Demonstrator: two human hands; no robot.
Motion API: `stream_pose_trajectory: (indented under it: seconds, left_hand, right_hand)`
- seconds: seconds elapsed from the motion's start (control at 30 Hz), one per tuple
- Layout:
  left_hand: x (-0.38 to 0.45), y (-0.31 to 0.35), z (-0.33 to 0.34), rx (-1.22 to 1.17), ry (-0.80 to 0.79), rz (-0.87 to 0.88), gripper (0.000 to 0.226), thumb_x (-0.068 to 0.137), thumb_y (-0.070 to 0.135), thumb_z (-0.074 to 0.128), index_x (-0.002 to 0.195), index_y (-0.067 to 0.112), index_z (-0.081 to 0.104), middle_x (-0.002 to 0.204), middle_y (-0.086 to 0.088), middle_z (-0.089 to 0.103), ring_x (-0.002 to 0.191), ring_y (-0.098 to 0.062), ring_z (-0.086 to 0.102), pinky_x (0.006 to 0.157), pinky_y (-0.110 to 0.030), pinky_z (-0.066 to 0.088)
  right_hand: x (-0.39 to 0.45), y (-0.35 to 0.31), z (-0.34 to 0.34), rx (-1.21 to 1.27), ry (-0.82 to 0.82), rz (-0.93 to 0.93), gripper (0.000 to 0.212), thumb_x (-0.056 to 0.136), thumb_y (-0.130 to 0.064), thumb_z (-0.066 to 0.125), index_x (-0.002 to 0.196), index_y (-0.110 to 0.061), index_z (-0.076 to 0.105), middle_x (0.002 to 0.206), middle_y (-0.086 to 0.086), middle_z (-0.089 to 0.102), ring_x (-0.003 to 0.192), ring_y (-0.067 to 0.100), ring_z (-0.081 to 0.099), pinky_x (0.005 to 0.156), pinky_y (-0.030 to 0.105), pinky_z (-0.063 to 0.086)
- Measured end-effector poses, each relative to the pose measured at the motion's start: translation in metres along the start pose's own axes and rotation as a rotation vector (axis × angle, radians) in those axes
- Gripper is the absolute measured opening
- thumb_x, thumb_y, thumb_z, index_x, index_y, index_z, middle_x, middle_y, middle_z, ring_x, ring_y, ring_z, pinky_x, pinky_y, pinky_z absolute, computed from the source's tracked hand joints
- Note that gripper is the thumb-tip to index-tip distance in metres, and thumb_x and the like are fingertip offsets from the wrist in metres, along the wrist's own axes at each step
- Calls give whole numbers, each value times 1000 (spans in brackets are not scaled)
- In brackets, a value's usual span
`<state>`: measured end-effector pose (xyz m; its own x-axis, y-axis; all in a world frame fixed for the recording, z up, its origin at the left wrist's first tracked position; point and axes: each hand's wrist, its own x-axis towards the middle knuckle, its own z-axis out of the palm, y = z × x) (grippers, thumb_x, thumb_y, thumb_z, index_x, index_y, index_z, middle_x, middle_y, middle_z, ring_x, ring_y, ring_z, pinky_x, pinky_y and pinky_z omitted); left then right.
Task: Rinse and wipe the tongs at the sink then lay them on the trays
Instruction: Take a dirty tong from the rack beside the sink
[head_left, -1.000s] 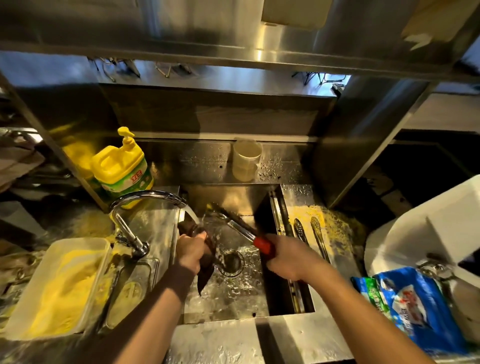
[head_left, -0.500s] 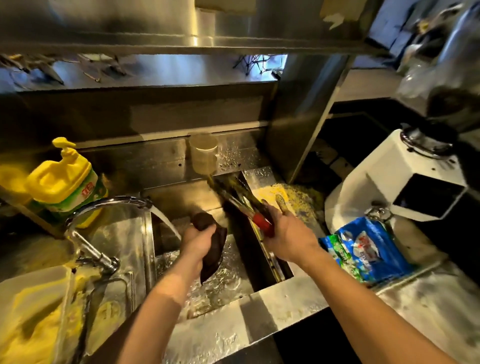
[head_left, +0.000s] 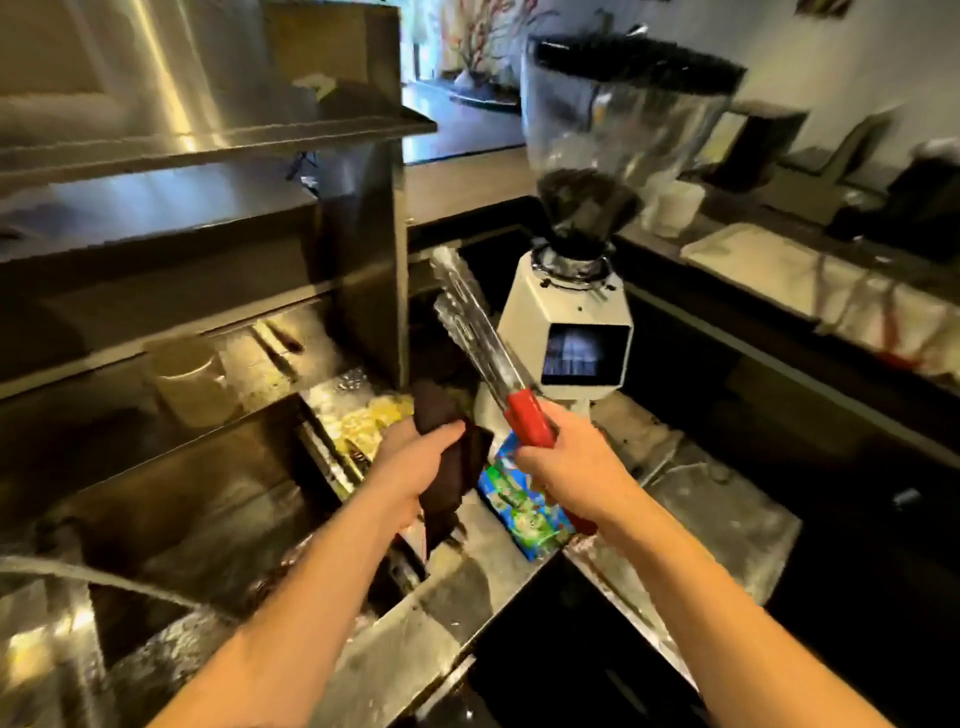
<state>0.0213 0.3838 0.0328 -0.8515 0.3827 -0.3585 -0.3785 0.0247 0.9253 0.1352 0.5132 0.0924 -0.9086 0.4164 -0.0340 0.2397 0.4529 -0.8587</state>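
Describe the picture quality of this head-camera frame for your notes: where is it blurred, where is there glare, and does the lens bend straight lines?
Head view: motion blur smears the coffee grinder hopper and the far counter; the tongs and both hands stay fairly sharp. Head view: glare streaks the steel shelf and the wet sink rim. Head view: the wide-angle lens bows the shelf edges and stretches the forearms.

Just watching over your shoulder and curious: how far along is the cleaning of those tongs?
Rinsing looks done: the tongs are lifted clear of the sink, wet and shiny, though water runs on. In hand: the right hand grips their red handle, the left hand holds a dark cloth beside them, not touching the metal. Left: wiping, then laying them on the trays; none is clearly visible.
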Motion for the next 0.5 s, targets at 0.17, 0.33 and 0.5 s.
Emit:
stream_pose_trajectory:
  seconds: [0.17, 0.33, 0.5]
  left_hand:
    - [-8, 19, 105, 102, -196, 112, 8, 89, 9, 67, 96, 7, 72, 93, -22, 74, 88, -34, 71, 85, -41, 56]
    - [-14, 19, 204, 76, -374, 59, 7, 89, 10, 68, 85, 13, 73, 80, -13, 74, 83, -32, 70, 86, -50, 54]
    - [-7, 9, 286, 45, -344, -44, 26, 88, 17, 71, 112, 7, 69, 105, -20, 75, 100, -37, 71, 96, -50, 55]
  right_hand:
    - [-23, 35, -87, 65, 185, 66, 17, 63, -17, 59, 80, -16, 57, 65, 6, 54, 53, 16, 48, 53, 33, 41]
    - [-32, 72, -165, 250, 325, 177, 14, 74, -11, 65, 81, -16, 55, 54, 1, 54, 45, 17, 52, 43, 29, 43]
    - [-16, 103, -222, 485, 360, 349, 16, 90, -29, 58, 92, -13, 57, 60, 0, 58, 46, 12, 54, 39, 25, 42]
